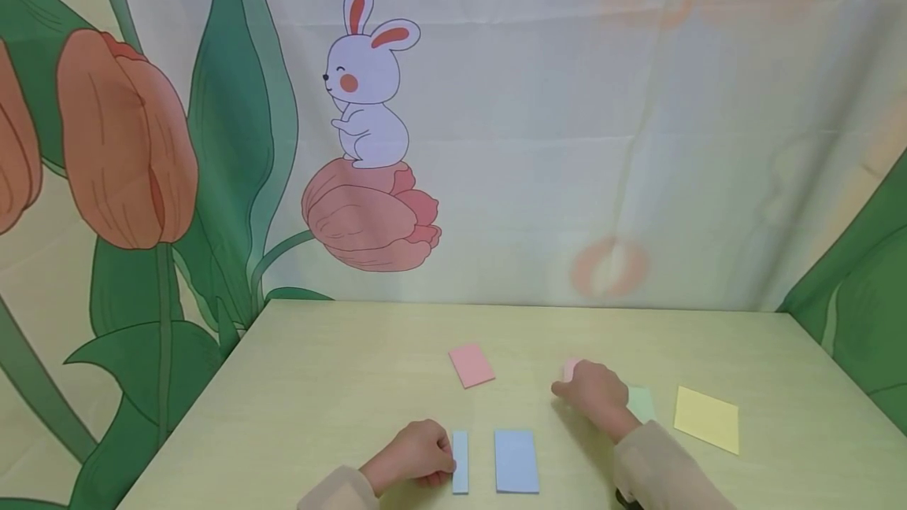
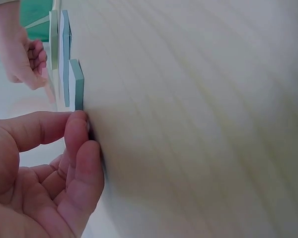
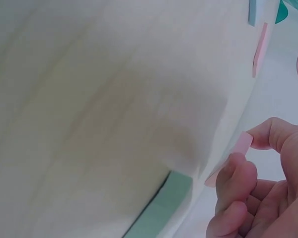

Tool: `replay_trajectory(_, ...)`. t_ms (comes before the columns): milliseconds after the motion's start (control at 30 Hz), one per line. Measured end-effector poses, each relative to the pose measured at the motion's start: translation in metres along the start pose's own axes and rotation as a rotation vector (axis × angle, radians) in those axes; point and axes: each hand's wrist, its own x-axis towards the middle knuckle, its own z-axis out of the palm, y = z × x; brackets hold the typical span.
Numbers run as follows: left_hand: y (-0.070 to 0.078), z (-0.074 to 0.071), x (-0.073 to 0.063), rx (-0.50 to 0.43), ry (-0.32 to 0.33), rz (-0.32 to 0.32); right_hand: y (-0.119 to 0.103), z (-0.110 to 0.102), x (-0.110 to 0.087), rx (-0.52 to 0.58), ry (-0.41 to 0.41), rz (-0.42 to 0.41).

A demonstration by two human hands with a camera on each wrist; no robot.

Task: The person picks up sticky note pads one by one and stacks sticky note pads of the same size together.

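My left hand [image 1: 418,453] is at the left edge of a narrow light-blue sticky-note pad [image 1: 460,463]. In the left wrist view its curled thumb and finger pinch the near end of that pad [image 2: 76,85]. Farther right, my right hand [image 1: 594,396] is over the table with a small pink sticky-note pad [image 1: 570,369] between thumb and fingers, mostly hidden from the head view. The right wrist view shows this pink pad [image 3: 242,143] tilted in the pinch. A wider blue pad [image 1: 516,461] lies between the hands.
Another pink pad [image 1: 472,365] lies farther back. A green pad [image 1: 641,403] is partly covered by the right hand and wrist, and a yellow one [image 1: 706,419] lies beyond it. A printed curtain [image 1: 510,140] hangs behind the pale table [image 1: 340,368].
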Motion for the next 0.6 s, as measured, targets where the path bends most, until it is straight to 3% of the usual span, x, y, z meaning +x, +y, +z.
replay_trajectory(600,0.0001,0.0,-0.0021,-0.004,0.007,0.007,-0.005,-0.0041,-0.0056,-0.006,0.007,-0.006)
